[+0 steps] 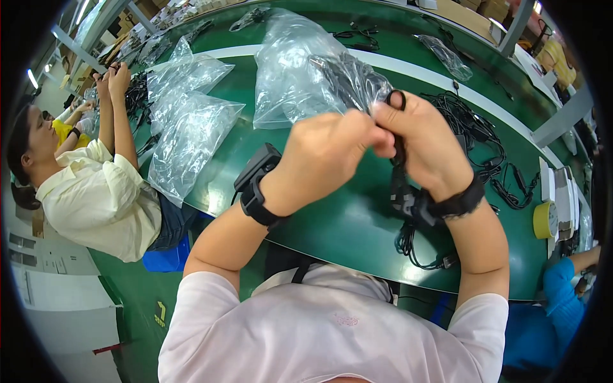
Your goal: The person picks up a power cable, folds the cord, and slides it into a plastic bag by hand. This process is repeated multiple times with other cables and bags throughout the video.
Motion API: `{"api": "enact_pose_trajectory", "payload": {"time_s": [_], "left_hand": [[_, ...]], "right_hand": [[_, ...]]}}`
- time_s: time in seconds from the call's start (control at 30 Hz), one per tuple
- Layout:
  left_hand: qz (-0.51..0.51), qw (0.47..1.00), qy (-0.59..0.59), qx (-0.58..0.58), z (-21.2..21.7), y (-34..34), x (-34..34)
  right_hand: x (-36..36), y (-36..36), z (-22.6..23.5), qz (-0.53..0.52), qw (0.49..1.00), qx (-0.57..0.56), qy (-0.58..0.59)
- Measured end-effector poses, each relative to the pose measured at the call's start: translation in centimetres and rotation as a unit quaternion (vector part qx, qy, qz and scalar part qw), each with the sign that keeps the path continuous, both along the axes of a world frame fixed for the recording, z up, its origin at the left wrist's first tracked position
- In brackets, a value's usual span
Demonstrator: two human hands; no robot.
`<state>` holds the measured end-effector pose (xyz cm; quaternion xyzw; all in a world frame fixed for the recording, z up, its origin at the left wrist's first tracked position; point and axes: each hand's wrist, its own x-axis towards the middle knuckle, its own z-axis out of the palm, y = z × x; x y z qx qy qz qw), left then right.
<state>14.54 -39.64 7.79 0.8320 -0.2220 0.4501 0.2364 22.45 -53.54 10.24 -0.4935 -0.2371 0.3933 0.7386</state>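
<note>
Above the table, my left hand (329, 150) and my right hand (431, 140) meet with their fingers closed. A black cable (398, 172) hangs from my right hand, with a loop of it standing over the thumb. My left fingertips pinch close to that cable; what lies between them is hidden. Just beyond my fingers is a clear plastic bag (351, 76) with dark cable showing through it; its gathered end reaches my right thumb. Larger clear bags (281, 76) lie behind it. Each wrist wears a black strap with a device.
More clear bags (191, 121) lie to the left on the green table (319, 226). Tangled black cables (472, 127) sit to the right, near a yellow tape roll (544, 220). A metal post (565, 121) rises there. A co-worker (96, 191) works at the left.
</note>
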Motion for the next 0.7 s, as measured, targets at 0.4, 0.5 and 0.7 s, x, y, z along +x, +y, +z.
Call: {"api": "enact_pose_trajectory", "payload": {"time_s": [0.4, 0.5, 0.7], "left_hand": [[-0.040, 0.999, 0.001, -0.015, -1.2, -1.6, -0.3], [0.039, 0.989, 0.017, -0.140, -0.3, -1.7, -0.1], [-0.132, 0.896, 0.131, -0.402, 4.4, -0.6, -0.9]], "right_hand": [[0.7, -0.1, -0.1, -0.101, 0.893, -0.094, -0.428], [1.4, -1.0, 1.5, 0.040, 0.988, -0.034, -0.146], [2.1, -3.4, 3.5, 0.140, 0.967, 0.112, -0.179]]}}
